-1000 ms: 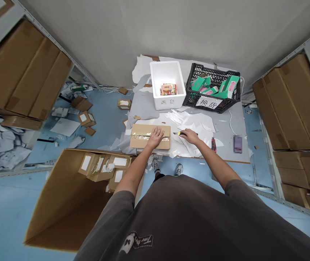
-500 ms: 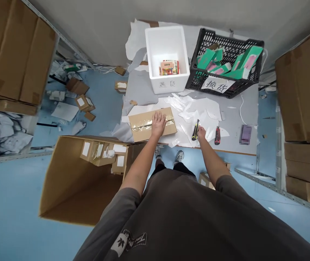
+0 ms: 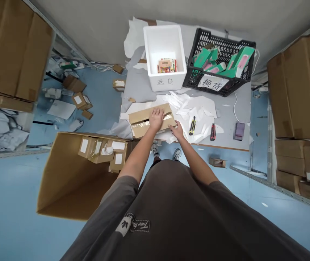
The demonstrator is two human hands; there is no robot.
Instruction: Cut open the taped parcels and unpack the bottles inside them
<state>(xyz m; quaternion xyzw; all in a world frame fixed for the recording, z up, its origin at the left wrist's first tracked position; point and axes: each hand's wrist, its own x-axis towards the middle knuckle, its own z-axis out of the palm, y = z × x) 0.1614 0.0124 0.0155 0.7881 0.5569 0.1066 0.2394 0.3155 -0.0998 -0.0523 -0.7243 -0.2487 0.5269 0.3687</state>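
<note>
We've got the taped box [image 3: 144,119] at the table's [image 3: 229,143] near left edge, our left hand [image 3: 156,118] on top, right hand [image 3: 177,130] at its right end. Two cutters [image 3: 192,125] lie right of that. Foam bin [image 3: 165,58] & crate [image 3: 221,65] sit behind, side by side. Open carton [image 3: 73,174] on floor, left.

Blue floor [image 3: 11,203], grey wall [image 3: 111,21], metal shelves [image 3: 293,108] on both sides, cluttered grey table [image 3: 225,116].

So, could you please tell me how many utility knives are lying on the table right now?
2. A yellow-and-black utility knife lies on the white paper scraps just right of the right hand; a red one lies further right. Scraps may hide others.
</note>
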